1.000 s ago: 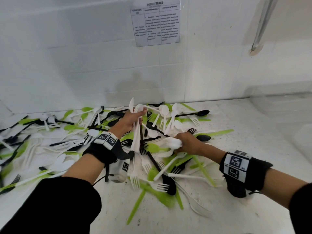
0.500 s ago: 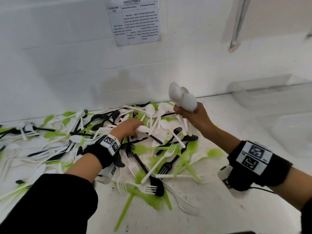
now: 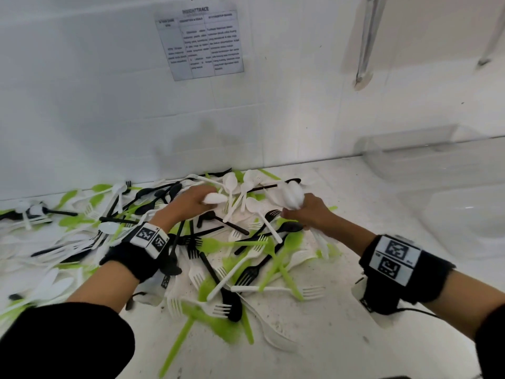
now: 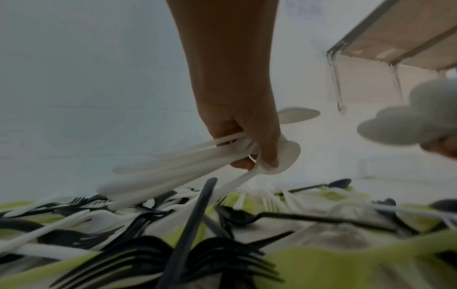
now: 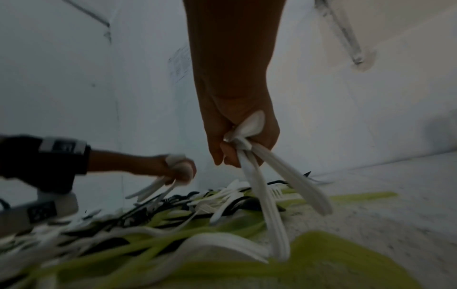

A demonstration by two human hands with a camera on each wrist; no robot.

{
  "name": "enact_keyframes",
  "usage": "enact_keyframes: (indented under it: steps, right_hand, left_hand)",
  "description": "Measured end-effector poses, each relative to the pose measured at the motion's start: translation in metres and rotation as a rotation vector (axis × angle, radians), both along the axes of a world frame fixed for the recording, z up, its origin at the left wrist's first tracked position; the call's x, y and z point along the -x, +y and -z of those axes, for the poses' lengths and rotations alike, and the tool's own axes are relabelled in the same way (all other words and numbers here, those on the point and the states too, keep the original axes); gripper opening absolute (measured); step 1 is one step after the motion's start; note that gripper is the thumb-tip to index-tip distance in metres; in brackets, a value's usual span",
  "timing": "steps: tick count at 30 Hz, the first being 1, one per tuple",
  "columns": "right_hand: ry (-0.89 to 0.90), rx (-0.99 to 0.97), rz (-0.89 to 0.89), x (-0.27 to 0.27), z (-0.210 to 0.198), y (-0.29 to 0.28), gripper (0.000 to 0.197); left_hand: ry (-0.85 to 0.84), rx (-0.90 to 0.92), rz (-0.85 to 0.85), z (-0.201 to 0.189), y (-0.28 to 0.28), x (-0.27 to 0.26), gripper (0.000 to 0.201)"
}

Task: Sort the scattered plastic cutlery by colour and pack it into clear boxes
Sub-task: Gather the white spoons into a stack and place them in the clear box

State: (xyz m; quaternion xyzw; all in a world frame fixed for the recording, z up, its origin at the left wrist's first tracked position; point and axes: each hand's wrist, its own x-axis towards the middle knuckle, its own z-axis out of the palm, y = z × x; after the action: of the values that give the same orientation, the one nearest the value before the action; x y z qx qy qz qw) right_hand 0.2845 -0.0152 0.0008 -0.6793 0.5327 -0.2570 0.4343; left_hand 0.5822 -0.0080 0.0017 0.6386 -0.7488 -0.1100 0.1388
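1. A white speckled bench (image 3: 341, 337) meets a white tiled wall (image 3: 95, 119), where a printed sheet (image 3: 200, 41) hangs.
2. Mixed white, black and green cutlery (image 3: 218, 255) litters the bench's left and middle.
3. The left hand (image 3: 188, 202) clenches white spoons (image 4: 197, 162) over the pile.
4. The right hand (image 3: 311, 213) grips another bundle of white spoons (image 5: 257, 176).
5. Clear boxes (image 3: 442, 187) sit far right.

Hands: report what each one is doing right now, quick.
Left hand: closed around a bunch of white spoons.
Right hand: closed around its own bunch of white cutlery.

Bright head view, dim blurred wrist views
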Motion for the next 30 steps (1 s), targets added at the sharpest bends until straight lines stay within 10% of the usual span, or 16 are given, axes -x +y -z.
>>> enact_keyframes:
  steps: [12,23,30]
  right_hand:
    - [0.593,0.192,-0.314,-0.039,0.013,-0.016,0.050]
    - [-0.016,-0.058,-0.214,-0.012,-0.005,-0.005,0.020]
    - [-0.416,-0.132,-0.069,0.019,-0.031,0.028,0.013]
  left_hand:
    - [0.853,0.174,-0.359,-0.047,0.040,0.074,0.013]
    - [1.504,-0.267,-0.610,-0.035,0.075,0.103,0.020]
    - [1.616,-0.345,-0.553,-0.022,0.079,0.137,0.018]
